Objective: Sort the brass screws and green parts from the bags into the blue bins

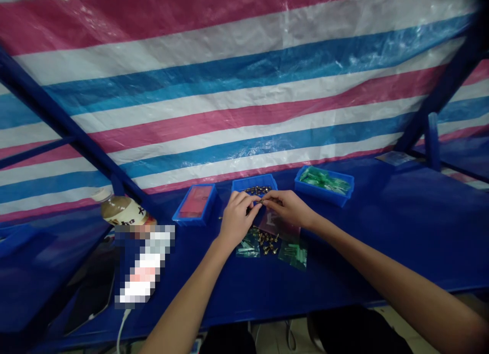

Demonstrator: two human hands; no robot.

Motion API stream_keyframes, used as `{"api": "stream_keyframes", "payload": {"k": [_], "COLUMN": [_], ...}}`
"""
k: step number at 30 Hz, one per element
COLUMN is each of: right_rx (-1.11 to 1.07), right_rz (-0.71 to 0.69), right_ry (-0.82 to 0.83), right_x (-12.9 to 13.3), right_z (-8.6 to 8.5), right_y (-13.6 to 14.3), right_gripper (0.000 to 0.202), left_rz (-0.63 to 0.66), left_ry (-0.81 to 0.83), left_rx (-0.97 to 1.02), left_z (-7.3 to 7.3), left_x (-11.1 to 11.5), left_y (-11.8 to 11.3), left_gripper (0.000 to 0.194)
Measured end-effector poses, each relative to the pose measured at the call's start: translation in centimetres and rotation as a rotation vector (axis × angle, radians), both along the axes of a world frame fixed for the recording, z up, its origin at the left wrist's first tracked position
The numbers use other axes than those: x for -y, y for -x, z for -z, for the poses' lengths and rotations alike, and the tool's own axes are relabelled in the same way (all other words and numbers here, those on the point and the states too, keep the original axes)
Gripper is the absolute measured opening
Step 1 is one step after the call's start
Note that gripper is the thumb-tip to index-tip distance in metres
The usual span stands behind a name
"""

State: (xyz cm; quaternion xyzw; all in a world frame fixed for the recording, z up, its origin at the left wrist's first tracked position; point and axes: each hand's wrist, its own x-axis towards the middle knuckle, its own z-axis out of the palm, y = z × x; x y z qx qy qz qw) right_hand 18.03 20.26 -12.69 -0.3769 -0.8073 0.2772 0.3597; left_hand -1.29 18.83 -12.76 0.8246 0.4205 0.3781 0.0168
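My left hand (237, 215) and my right hand (284, 206) meet fingertip to fingertip in front of a blue bin (254, 182) of brass-coloured screws. Both are closed in a pinch on small dark or brassy pieces, likely screws, partly hidden by the fingers. Below them a pile of brass-coloured screws (268, 242) lies on the blue table. A small clear bag (248, 245) sits left of the pile, and another bag with green pieces (293, 254) lies right of it. A reddish plastic bag (280, 225) is partly under my right hand.
A blue bin (195, 205) with pink-red bags stands to the left. Another blue bin (324, 185) holds green bags at the right. A bottle (124, 211), a pixelated white object (145, 267) with a cable and a dark flat device (91, 293) are at the far left.
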Motion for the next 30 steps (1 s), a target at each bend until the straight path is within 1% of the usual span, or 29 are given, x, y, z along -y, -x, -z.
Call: {"api": "stream_keyframes", "payload": {"k": [4, 8, 11, 15, 17, 19, 21, 23, 26, 30], "right_rx": [-0.061, -0.128, -0.168, -0.192, -0.173, -0.094, 0.051, 0.201, 0.327, 0.381], "right_rz": [-0.027, -0.086, -0.119, -0.099, -0.023, 0.134, 0.296, 0.376, 0.361, 0.254], "right_ry": [0.12, 0.239, 0.291, 0.299, 0.219, 0.034, -0.184, -0.328, -0.409, -0.453], "right_x": [-0.3, -0.6, -0.7, -0.6, -0.7, -1.1, -1.7, -2.0, -1.8, -0.8], "right_z": [0.7, 1.1, 0.9, 0.3, 0.0, -0.1, 0.0, 0.1, 0.4, 0.4], "right_y": [0.0, -0.1, -0.2, -0.2, -0.3, -0.5, -0.8, -1.0, -1.0, -0.7], "right_gripper": [0.023, 0.026, 0.029, 0.031, 0.029, 0.027, 0.025, 0.028, 0.034, 0.028], "left_rz": [0.017, 0.045, 0.056, 0.065, 0.037, -0.029, -0.096, -0.122, -0.104, -0.157], "left_ry": [0.102, 0.165, 0.164, 0.117, 0.09, 0.051, 0.013, 0.0, 0.004, 0.017], "left_rx": [0.119, 0.17, 0.181, 0.13, 0.097, 0.059, 0.001, -0.092, -0.249, -0.372], "left_z": [0.4, 0.3, 0.1, -0.1, -0.2, -0.2, -0.1, 0.0, 0.0, 0.4], "left_x": [-0.3, -0.5, -0.5, -0.4, -0.4, -0.5, -0.7, -0.7, -0.6, -0.4], "left_y": [-0.1, 0.1, 0.1, 0.2, 0.4, 0.7, 1.1, 1.4, 1.5, 1.1], "left_gripper": [0.012, 0.011, 0.012, 0.013, 0.02, 0.027, 0.023, 0.013, 0.006, 0.011]}}
